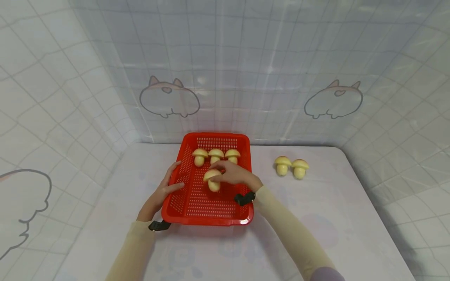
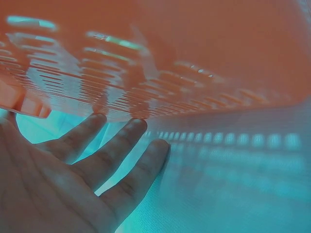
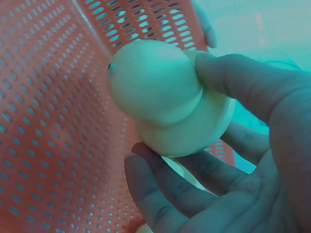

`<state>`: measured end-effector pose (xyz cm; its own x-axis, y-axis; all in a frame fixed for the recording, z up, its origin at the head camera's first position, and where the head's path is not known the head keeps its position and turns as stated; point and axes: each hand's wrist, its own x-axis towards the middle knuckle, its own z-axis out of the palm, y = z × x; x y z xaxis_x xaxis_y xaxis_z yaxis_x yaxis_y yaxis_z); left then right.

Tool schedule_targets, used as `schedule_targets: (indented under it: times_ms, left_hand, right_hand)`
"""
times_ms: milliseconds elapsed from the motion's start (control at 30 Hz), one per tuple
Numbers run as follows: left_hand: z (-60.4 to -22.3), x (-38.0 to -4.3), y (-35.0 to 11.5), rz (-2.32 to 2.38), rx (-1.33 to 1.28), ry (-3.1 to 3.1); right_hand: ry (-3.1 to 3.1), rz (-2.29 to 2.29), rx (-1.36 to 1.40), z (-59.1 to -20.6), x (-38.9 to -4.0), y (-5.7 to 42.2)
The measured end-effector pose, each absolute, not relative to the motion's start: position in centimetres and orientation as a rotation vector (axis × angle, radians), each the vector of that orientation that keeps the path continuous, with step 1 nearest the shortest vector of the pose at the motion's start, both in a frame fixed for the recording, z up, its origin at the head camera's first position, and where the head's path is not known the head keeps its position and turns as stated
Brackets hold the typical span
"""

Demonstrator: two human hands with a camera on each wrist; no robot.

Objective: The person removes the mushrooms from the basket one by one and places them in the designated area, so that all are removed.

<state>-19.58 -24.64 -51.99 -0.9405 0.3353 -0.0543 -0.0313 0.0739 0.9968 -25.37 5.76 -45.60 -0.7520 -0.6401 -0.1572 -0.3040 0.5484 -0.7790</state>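
Observation:
My right hand (image 1: pixel 232 173) holds a pale yellow toy mushroom (image 1: pixel 212 180) over the inside of a red plastic basket (image 1: pixel 207 221). In the right wrist view, the thumb presses one side of the mushroom (image 3: pixel 155 87), with fingers around its cap. My left hand (image 1: pixel 161 195) grips the basket's left side, thumb over the rim. The left wrist view shows its fingers (image 2: pixel 121 155) stretched along the outside of the slotted wall. Inside the basket, toward the back, three more mushrooms (image 1: pixel 199 157) stand in a row; the right hand partly covers them.
Two more toy mushrooms (image 1: pixel 291 167) are side by side on the white table (image 1: pixel 316 218), right of the basket. Behind the table hangs a tiled-pattern sheet (image 1: pixel 246 97) with cartoon animal drawings, and similar sheets line both sides.

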Motion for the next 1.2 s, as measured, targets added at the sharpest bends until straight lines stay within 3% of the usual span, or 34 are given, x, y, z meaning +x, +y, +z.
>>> schedule_targets:
  times_ms: [1200]
  left_hand:
    - [-52.1, -19.4, -24.6, 1.971, 0.32, 2.051]
  right_hand:
    - [2.281, -1.583, -0.612, -42.9, -23.3, 11.1]
